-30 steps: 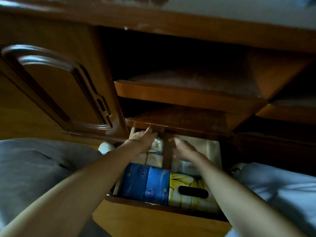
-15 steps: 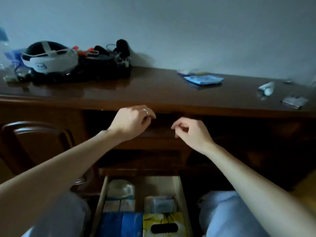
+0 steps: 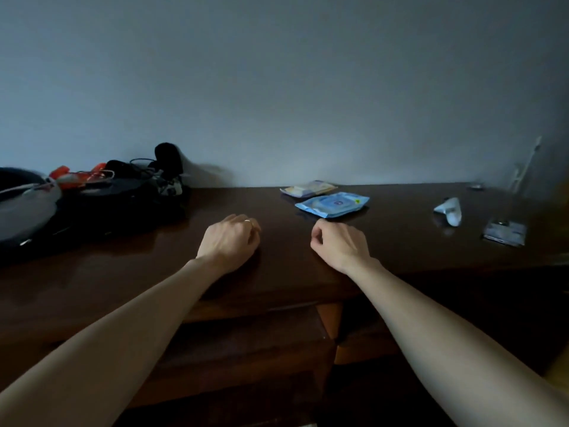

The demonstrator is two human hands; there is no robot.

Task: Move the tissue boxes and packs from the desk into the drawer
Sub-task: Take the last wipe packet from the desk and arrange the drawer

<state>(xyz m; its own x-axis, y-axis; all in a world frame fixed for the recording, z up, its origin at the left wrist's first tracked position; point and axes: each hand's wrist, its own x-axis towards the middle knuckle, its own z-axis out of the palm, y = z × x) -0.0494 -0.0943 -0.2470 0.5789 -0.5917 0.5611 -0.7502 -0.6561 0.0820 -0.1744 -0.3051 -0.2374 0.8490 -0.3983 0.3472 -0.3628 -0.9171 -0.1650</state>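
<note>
Head view. We find the left hand (image 3: 229,241) over the dark wooden tabletop (image 3: 400,241), fingers curled loosely inward, holding nothing; a ring sits on one finger. The right hand (image 3: 340,243) hovers beside it, apart from it, fingers likewise curled with thumb near forefinger, nothing between them. Whether either hand touches the wood, we cannot tell.

Taking the right hand as landmark: a blue pack (image 3: 332,204) lies flat on the tabletop just beyond it, toward the wall (image 3: 277,87). A paler pack (image 3: 308,188) lies beyond the blue one, its near edge close against it, at the wall. Neither hand touches either pack.

Further right of the right hand we note a small white crumpled item (image 3: 449,211) and, beyond that, a flat silvery packet (image 3: 504,233) near the tabletop's right end; what they are we cannot tell.

Far left of the right hand, past the left hand, a dark heap of gear (image 3: 123,192) with cables and orange parts rests against the wall, with a rounded white-and-black object (image 3: 21,208) at the frame edge.

Below the tabletop's front edge we see dark wooden desk framing (image 3: 246,349); the drawer's interior is not in view.
</note>
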